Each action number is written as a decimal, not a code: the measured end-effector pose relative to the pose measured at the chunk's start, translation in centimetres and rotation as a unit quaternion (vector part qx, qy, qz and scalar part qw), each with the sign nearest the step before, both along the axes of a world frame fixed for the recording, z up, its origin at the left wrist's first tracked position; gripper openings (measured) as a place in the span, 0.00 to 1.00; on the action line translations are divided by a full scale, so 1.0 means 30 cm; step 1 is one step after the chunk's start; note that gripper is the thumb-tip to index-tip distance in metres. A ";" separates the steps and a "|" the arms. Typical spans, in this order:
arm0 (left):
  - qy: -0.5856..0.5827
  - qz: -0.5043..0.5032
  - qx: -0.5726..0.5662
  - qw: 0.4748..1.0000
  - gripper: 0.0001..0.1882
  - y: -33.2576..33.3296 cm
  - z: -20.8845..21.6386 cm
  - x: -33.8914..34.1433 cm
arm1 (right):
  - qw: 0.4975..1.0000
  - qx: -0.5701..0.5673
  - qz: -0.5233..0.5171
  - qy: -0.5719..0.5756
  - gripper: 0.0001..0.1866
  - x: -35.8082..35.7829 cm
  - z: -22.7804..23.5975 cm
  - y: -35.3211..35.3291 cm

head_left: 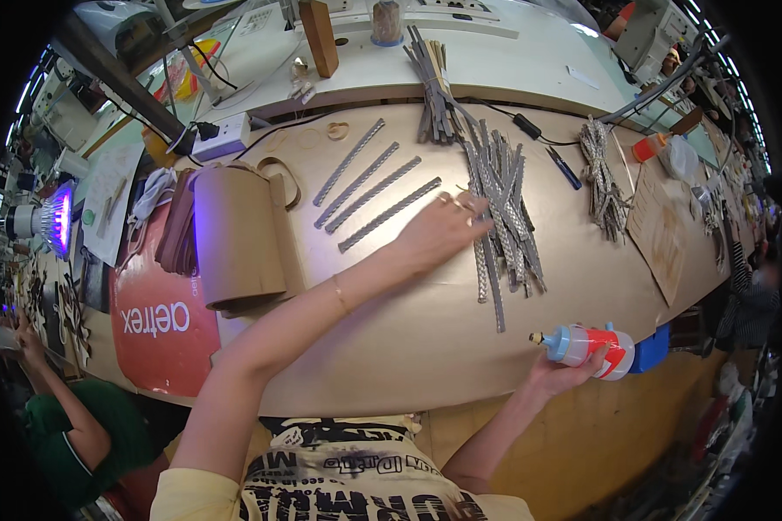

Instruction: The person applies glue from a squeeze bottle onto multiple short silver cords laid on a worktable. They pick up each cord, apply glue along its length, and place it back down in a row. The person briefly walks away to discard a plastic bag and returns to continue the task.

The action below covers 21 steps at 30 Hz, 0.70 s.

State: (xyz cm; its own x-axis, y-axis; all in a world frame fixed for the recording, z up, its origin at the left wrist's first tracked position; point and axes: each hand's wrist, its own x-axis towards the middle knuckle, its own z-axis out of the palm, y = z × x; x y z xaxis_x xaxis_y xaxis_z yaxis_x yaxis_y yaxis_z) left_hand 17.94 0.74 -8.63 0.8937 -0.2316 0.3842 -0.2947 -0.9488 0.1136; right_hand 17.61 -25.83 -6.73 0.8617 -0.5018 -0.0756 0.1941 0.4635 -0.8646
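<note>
My left hand (445,229) reaches across to a loose pile of grey and silver braided strips (501,195). Its bent fingers close on a strip at the pile's left edge; the fingertips partly hide it. To the left of that hand, several single braided strips (369,181) lie slanted side by side, spaced apart. My right hand (573,369) is wrapped round a squeeze bottle (613,352) with a light blue cap and red label. The bottle is held sideways near the table's front edge, its dark-tipped nozzle pointing left.
A brown cardboard roll (239,234) stands on the left beside a red sheet (161,313). More strip bundles lie at the back (434,87) and right (601,178). A blue pen-like tool (564,168) lies between. A lit lamp (56,220) and a person in green (87,434) are far left.
</note>
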 end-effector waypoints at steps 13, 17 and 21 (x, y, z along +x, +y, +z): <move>-0.079 -0.092 0.091 0.988 0.10 -0.128 0.017 0.012 | 1.000 0.005 0.000 -0.010 0.30 -0.041 0.022 0.001; -0.029 0.038 -0.044 0.998 0.08 -0.155 0.040 -0.205 | 1.000 0.003 0.002 -0.025 0.30 -0.063 0.047 0.004; 0.049 0.211 -0.189 0.958 0.12 -0.104 0.022 -0.512 | 0.999 -0.045 0.027 -0.015 0.28 -0.064 0.031 0.046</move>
State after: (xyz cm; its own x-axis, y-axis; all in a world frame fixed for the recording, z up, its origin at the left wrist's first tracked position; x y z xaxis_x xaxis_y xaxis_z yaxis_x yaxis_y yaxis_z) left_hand 2.57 -2.38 -7.96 0.9134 0.2969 0.2784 0.1354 -0.8667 0.4801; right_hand 15.70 -24.44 -5.79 0.8885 -0.4589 -0.0053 0.1984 0.3945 -0.8972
